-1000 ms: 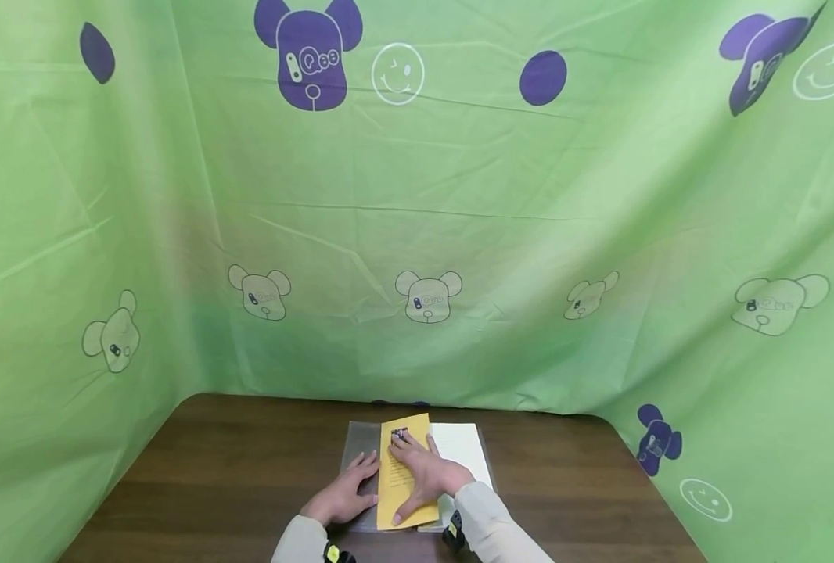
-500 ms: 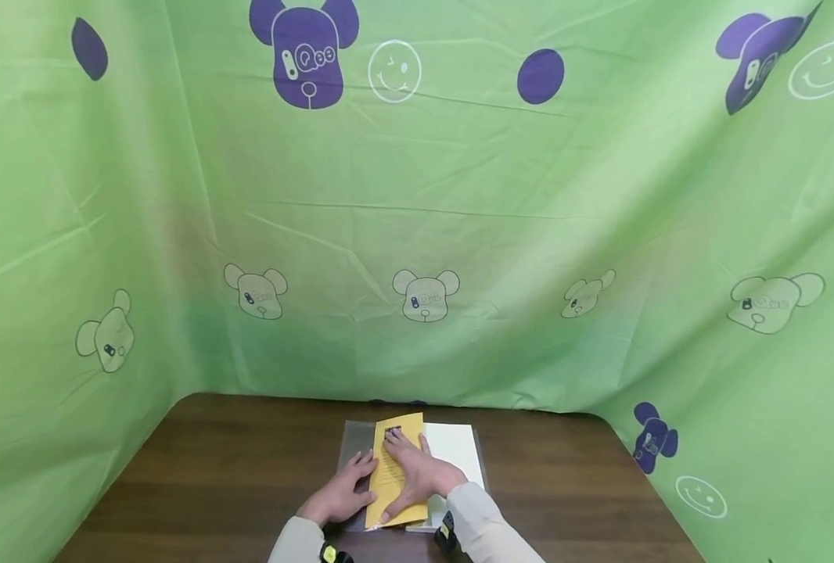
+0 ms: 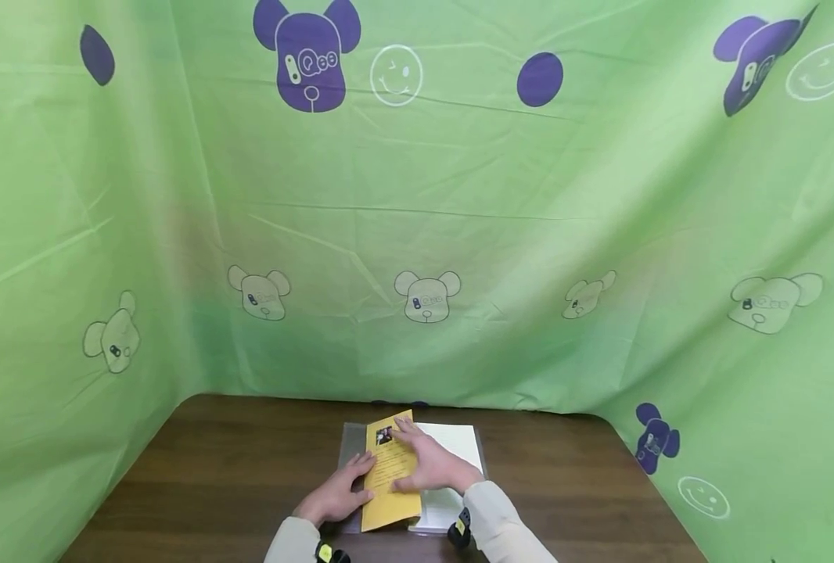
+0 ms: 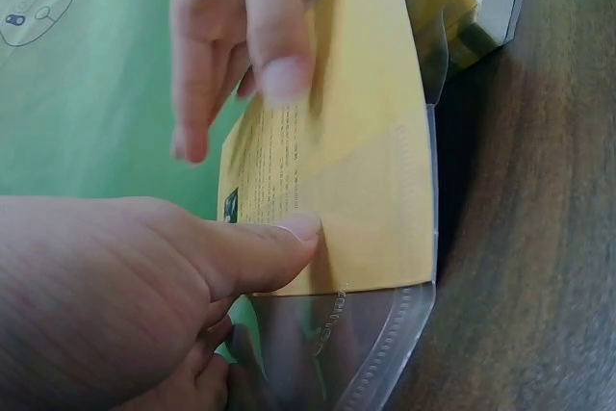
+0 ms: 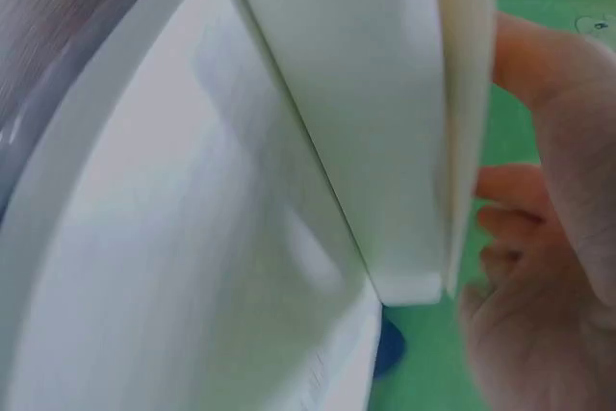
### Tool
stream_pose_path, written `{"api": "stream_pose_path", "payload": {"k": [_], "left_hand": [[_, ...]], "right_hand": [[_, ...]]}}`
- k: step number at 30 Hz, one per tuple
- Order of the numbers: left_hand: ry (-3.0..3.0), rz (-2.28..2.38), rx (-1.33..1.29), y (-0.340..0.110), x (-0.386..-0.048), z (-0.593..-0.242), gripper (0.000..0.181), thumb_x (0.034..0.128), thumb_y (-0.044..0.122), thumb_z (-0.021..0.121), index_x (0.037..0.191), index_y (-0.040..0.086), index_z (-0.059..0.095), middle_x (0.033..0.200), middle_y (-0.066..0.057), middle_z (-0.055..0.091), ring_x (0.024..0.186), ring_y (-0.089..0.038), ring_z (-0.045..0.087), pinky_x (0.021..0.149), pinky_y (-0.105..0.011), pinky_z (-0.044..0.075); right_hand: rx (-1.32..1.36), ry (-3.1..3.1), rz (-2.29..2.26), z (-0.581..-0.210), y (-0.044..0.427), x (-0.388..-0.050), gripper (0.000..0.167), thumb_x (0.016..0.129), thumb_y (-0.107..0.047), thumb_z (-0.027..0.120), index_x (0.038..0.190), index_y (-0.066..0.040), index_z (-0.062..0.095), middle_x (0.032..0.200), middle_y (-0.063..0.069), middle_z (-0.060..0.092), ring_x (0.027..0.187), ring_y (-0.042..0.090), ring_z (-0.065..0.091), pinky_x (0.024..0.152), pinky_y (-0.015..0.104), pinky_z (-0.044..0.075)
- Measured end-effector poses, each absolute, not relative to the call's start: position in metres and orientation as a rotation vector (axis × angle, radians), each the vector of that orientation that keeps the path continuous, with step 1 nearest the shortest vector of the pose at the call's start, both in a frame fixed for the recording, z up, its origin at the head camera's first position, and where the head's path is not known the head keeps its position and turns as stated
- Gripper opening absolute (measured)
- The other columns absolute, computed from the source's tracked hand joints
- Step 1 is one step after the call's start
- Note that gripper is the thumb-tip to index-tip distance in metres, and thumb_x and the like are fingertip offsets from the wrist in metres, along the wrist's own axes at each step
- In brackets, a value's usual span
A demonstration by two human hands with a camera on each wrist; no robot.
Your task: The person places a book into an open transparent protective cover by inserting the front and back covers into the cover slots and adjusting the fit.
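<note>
An open book with white pages [image 3: 452,446] lies on the table, its yellow cover flap [image 3: 389,500] tilted up from the pages. A small dark picture and lines of print show on the flap. A clear plastic book cover [image 4: 385,344] laps over the flap's near end in the left wrist view. My left hand [image 3: 336,494] pinches the plastic there, thumb on top and fingers below. My right hand [image 3: 434,463] has its fingers extended over the flap's right edge. In the right wrist view, the thumb and fingers of my right hand [image 5: 558,190] are beside the raised leaf.
The brown wooden table [image 3: 234,477] extends to both sides of the book. A green patterned curtain [image 3: 424,234] hangs behind and along the sides. Dark wrist cameras sit on both wrists, near the table's front.
My right hand has slid toward the flap's right edge, its thumb away from the bottom corner. The yellow flap has shifted slightly left and tilted, uncovering the printed picture. The left hand has barely moved.
</note>
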State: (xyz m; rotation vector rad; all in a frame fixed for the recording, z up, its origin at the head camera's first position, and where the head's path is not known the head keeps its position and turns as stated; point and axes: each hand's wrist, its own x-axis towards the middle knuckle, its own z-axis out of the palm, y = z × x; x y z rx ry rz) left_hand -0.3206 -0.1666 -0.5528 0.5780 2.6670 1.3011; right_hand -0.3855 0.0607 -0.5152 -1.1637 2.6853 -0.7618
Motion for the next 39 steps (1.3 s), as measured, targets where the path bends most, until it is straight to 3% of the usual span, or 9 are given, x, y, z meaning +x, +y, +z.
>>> {"api": "stream_pose_path", "payload": {"k": [5, 11, 39], "left_hand": [[2.647, 1.310, 0.517, -0.167, -0.323, -0.553, 0.059, 0.0967, 0.012, 0.066, 0.148, -0.007, 0.045, 0.159, -0.030, 0.033, 0.147, -0.057, 0.021, 0.114, -0.073, 0.022], [2.640, 1.311, 0.502, -0.165, -0.323, -0.553, 0.059, 0.0967, 0.012, 0.067, 0.149, -0.006, 0.045, 0.159, -0.030, 0.033, 0.147, -0.056, 0.021, 0.115, -0.073, 0.022], [2.678, 1.357, 0.586, -0.170, -0.316, -0.557, 0.059, 0.0979, 0.012, 0.065, 0.148, -0.010, 0.043, 0.158, -0.031, 0.033, 0.145, -0.055, 0.029, 0.114, -0.071, 0.026]], "right_hand": [[-1.027, 2.598, -0.738, -0.513, 0.077, -0.384, 0.116, 0.072, -0.047, 0.086, 0.157, 0.005, 0.027, 0.169, 0.022, 0.011, 0.155, 0.042, 0.012, 0.122, 0.061, 0.019], [-1.001, 2.539, -0.798, -0.515, 0.085, -0.385, 0.122, 0.071, -0.044, 0.089, 0.159, 0.004, 0.019, 0.170, 0.018, 0.006, 0.156, 0.037, 0.015, 0.124, 0.054, 0.021], [-1.049, 2.588, -0.802, -0.525, 0.063, -0.377, 0.116, 0.077, -0.037, 0.089, 0.158, 0.009, 0.018, 0.169, 0.024, 0.005, 0.156, 0.038, 0.013, 0.125, 0.051, 0.019]]}}
